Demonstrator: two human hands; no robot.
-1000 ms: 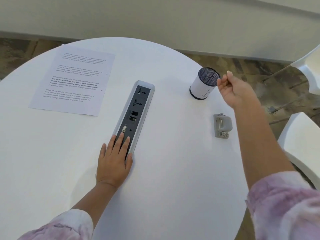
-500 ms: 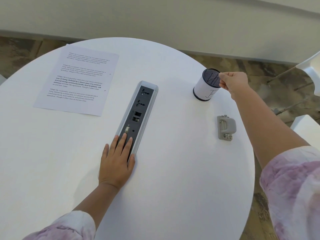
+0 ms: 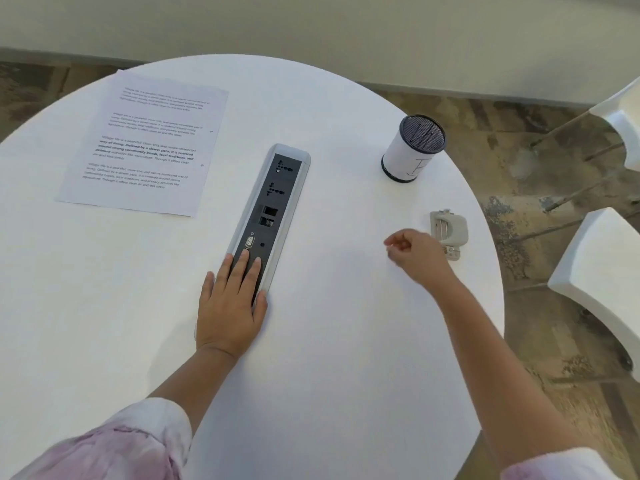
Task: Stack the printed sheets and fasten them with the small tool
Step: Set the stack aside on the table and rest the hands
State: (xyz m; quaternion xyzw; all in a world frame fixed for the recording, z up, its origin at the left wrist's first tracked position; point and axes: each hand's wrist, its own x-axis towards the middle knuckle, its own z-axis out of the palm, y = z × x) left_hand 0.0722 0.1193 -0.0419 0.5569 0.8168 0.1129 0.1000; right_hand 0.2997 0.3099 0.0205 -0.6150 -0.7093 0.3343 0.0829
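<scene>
The printed sheets [image 3: 145,143] lie flat at the far left of the round white table [image 3: 346,341]. The small tool [image 3: 449,231], a beige stapler-like piece, rests near the table's right edge. My right hand [image 3: 417,258] hovers just left of the tool and partly covers its near end. Its fingers are pinched together, and I cannot make out anything between them. My left hand [image 3: 230,303] lies flat, fingers spread, on the near end of the grey socket panel [image 3: 277,195].
A white cup with a dark mesh top [image 3: 412,150] stands at the far right of the table, beyond the tool. Two white chairs [image 3: 602,271] [image 3: 623,112] stand off the table's right side. A wall runs behind.
My right hand has come back from the rim of the mesh-topped cup toward me and now sits pinched beside the small tool. The left hand has stayed on the socket panel.
</scene>
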